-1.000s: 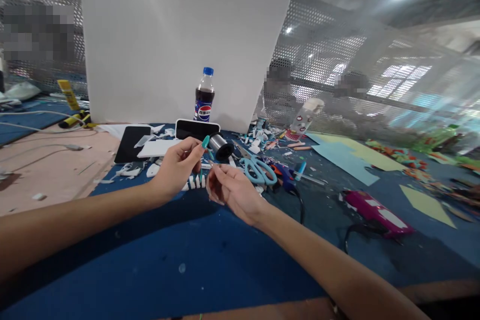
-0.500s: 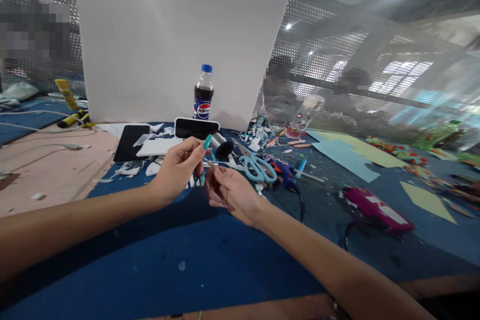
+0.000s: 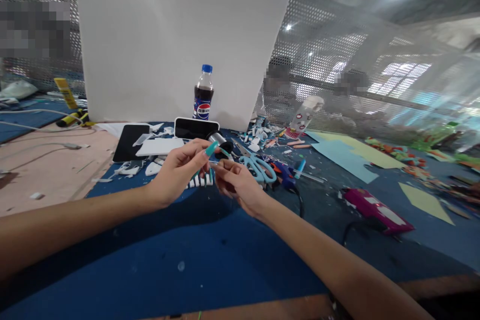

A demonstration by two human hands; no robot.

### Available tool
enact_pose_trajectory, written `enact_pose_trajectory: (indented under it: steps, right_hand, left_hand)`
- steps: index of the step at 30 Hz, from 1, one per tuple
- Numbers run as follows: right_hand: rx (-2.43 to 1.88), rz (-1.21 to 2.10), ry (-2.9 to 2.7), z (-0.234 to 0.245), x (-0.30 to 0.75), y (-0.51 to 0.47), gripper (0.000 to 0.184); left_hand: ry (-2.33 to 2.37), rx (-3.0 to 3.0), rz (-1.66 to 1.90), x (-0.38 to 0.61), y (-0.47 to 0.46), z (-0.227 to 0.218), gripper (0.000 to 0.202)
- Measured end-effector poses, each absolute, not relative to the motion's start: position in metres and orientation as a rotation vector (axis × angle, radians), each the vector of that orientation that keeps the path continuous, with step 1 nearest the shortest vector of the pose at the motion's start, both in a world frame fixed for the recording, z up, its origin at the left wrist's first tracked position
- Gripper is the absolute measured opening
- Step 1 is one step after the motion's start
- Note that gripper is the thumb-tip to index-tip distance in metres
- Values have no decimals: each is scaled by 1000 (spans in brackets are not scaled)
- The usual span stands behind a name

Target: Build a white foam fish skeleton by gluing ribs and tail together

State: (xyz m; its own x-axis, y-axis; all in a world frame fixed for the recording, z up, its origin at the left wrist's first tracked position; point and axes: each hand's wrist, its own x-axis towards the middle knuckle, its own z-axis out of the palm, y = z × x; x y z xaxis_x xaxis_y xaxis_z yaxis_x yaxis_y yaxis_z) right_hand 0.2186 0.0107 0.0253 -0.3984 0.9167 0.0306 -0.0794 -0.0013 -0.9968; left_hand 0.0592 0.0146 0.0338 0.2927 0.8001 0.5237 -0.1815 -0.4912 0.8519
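— Where's the thin strip [image 3: 213, 163]?
— Between the fingertips of both hands, above the middle of the tabletop [image 3: 180, 245], well in from its near edge. It seems to run crosswise, from one hand toward the other.
— Which hand is nearer?
— The right hand [image 3: 240, 185]: its grip looks pinched closed on the strip's right end. The strip points leftward from there, toward the left hand [image 3: 176, 166].
— And that one's grip?
— Fingers curled in close, but I can't tell whether they hold anything. A teal tip [image 3: 211, 148] shows at the thumb, nail or loose piece, I can't say.
— Any writing?
— On the cola bottle [image 3: 203, 97] toward the far edge: a round Pepsi emblem with 百事可, the rest unclear. The magenta tool [image 3: 377, 210] near the right edge shows no readable lettering.
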Motion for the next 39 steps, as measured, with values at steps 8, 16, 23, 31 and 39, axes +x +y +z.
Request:
enact_pose_trajectory:
  steps: [8, 16, 23, 31, 39]
  right_hand:
    - [-925, 1584, -1568, 28, 237, 23, 39]
    - [-1004, 1460, -1624, 23, 233, 21, 43]
    - [-904, 1416, -1594, 27, 228, 12, 41]
    - [-884, 1310, -1689, 31, 231, 11, 40]
    - [-883, 1207, -1746, 30, 229, 10, 37]
  left_hand:
    - [750, 1774, 1205, 59, 0, 26, 36]
    - [690, 1648, 1313, 58, 5, 25, 37]
    - [678, 1574, 1281, 58, 8, 22, 37]
    - [669, 1572, 1297, 58, 6, 26, 36]
    - [670, 1658, 1259, 58, 4, 27, 38]
